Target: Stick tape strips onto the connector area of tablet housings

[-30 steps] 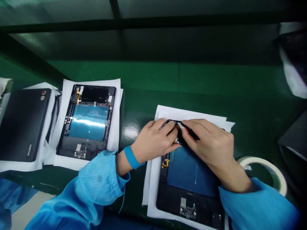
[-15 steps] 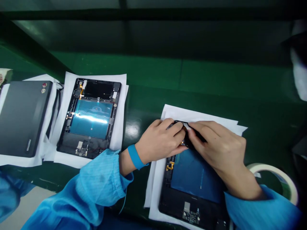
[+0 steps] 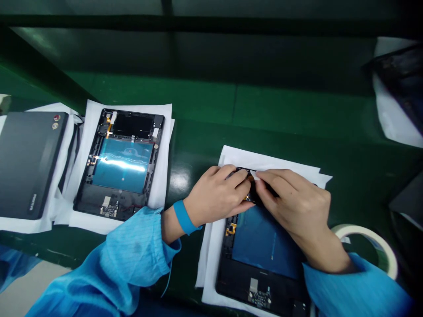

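An opened tablet (image 3: pixel 261 251) with a blue battery panel lies on white paper (image 3: pixel 238 158) in front of me. My left hand (image 3: pixel 218 193) and my right hand (image 3: pixel 294 202) meet over its top left corner. The fingers of both are curled and pinched together on a small dark part (image 3: pixel 251 190) at the tablet's top edge. What exactly they grip is hidden under the fingertips. Blue sleeves cover both arms, and a blue band sits on my left wrist.
A second opened tablet (image 3: pixel 120 163) lies on paper to the left, and a closed grey tablet (image 3: pixel 28 160) lies further left. A roll of pale tape (image 3: pixel 373 242) sits at the right. Dark items on white paper (image 3: pixel 393 119) are at the far right. The surface is a green mat.
Both hands stay pinched at the same corner of the tablet. Only the view has shifted slightly.
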The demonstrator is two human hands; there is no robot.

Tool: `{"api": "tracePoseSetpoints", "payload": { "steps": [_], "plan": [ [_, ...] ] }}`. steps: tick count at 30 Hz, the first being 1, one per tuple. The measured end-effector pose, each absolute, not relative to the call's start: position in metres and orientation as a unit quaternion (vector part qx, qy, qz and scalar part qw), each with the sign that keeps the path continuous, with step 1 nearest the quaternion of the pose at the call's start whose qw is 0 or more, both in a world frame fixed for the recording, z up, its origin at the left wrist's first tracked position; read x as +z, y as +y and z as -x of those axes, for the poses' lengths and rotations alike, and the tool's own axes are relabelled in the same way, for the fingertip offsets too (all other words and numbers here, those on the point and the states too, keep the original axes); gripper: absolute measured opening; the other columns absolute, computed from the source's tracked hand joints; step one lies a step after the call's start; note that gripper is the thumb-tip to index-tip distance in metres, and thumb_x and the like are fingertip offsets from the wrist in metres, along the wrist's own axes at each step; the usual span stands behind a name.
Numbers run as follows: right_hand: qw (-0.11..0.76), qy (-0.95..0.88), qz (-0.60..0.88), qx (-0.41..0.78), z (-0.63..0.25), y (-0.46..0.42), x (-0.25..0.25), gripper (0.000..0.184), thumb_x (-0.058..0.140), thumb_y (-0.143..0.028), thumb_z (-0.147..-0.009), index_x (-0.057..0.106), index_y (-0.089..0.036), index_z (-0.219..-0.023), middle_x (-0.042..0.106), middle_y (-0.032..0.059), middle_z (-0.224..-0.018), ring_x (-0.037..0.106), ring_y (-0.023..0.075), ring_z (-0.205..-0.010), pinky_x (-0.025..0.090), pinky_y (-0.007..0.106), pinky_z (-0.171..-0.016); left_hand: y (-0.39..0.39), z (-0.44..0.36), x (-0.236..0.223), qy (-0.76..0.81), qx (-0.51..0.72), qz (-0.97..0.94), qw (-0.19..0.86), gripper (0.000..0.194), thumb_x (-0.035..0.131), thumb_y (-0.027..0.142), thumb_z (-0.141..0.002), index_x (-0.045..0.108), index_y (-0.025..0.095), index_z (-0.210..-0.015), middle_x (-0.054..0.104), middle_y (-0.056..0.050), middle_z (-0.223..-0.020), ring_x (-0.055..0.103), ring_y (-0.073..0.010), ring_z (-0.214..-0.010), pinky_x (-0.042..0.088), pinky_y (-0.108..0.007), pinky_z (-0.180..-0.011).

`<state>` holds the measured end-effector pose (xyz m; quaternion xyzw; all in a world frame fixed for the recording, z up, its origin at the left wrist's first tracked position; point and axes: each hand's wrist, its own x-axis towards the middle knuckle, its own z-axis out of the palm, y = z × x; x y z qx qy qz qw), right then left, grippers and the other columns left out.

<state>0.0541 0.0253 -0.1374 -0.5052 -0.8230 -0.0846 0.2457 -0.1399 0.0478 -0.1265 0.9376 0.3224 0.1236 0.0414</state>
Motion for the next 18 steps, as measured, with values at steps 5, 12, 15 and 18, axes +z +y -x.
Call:
{"api": "tracePoseSetpoints", "payload": {
  "steps": [5,12,15,18],
  "plan": [
    [0.238,-0.823,0.508,-0.087,-0.0537,0.0250,-0.1388,0.008,0.066,-0.018,-0.087,0.066,-0.017,-0.095,0.074,0.0021,-0.090,0.068,0.0144,-0.076,0.047,0.026,-0.064,0.0477,0.1404,-0.1265,0.321,0.117,-0.939,0.043,0.037,0.057,0.048,-0.095,0.065,0.015,-0.108,0.066,-0.008,-0.119,0.057,-0.0231,-0.108,0.046,-0.036,-0.077],
    [0.236,-0.824,0.508,-0.083,-0.0533,0.0251,-0.1397,0.008,0.065,-0.017,-0.087,0.066,-0.017,-0.095,0.074,0.0028,-0.091,0.067,0.0146,-0.078,0.047,0.026,-0.064,0.0479,0.1409,-0.1269,0.322,0.120,-0.938,0.041,0.037,0.058,0.048,-0.094,0.065,0.014,-0.107,0.066,-0.009,-0.117,0.057,-0.0233,-0.107,0.047,-0.036,-0.077],
    [0.231,-0.827,0.507,-0.084,-0.0530,0.0255,-0.1406,0.009,0.064,-0.018,-0.088,0.067,-0.016,-0.096,0.074,0.0033,-0.091,0.065,0.0148,-0.078,0.046,0.027,-0.065,0.0478,0.1403,-0.1263,0.320,0.122,-0.939,0.039,0.037,0.058,0.048,-0.094,0.066,0.014,-0.105,0.066,-0.009,-0.117,0.058,-0.0232,-0.107,0.048,-0.036,-0.077],
    [0.218,-0.831,0.505,-0.088,-0.0523,0.0262,-0.1411,0.009,0.063,-0.019,-0.089,0.069,-0.016,-0.096,0.073,0.0027,-0.090,0.062,0.0137,-0.077,0.044,0.026,-0.064,0.0477,0.1400,-0.1257,0.321,0.120,-0.939,0.040,0.036,0.058,0.048,-0.094,0.066,0.013,-0.103,0.067,-0.009,-0.116,0.058,-0.0231,-0.107,0.048,-0.035,-0.077]
  ]
}}
